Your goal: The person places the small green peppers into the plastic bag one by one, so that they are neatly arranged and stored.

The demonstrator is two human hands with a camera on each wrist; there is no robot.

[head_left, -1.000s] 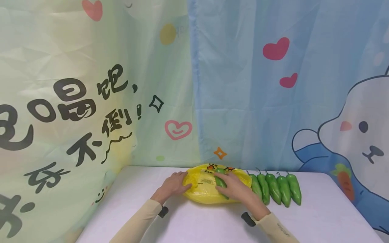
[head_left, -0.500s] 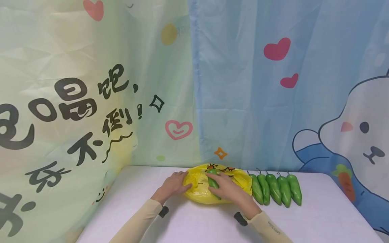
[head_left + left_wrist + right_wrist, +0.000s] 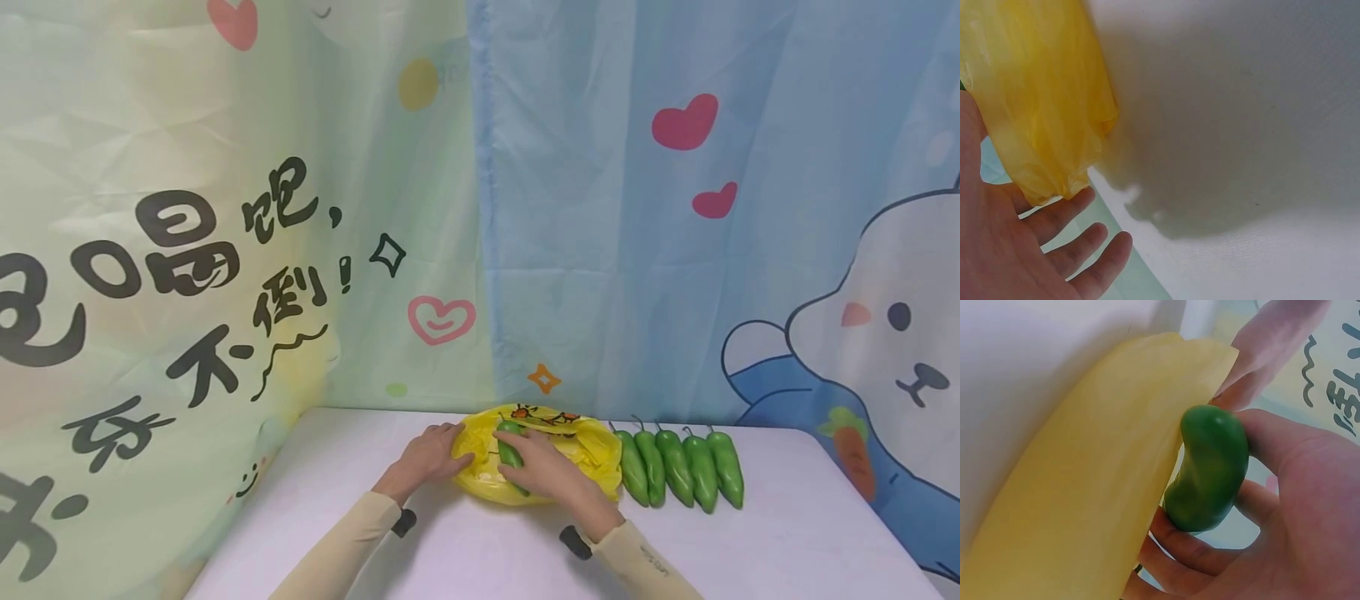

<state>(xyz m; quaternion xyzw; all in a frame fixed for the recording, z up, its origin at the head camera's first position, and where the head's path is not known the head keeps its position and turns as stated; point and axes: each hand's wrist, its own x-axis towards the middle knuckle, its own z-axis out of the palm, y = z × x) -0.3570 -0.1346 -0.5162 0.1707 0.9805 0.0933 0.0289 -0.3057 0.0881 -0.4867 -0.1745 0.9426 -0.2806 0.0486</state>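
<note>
Grasping a glossy green long pepper (image 3: 1213,469), R hand (image 3: 547,468) has it btwn thumb & fingers, up against a crinkled yellow plastic bag (image 3: 594,450); can't tell if pepper's inside the bag. L hand (image 3: 429,454) not clenched: fingers extended & apart, touching the bag's L edge. Five green peppers (image 3: 675,467) lie in a row R of bag on the white tabletop (image 3: 465,550), w/ a pastel printed curtain (image 3: 555,208) behind.
</note>
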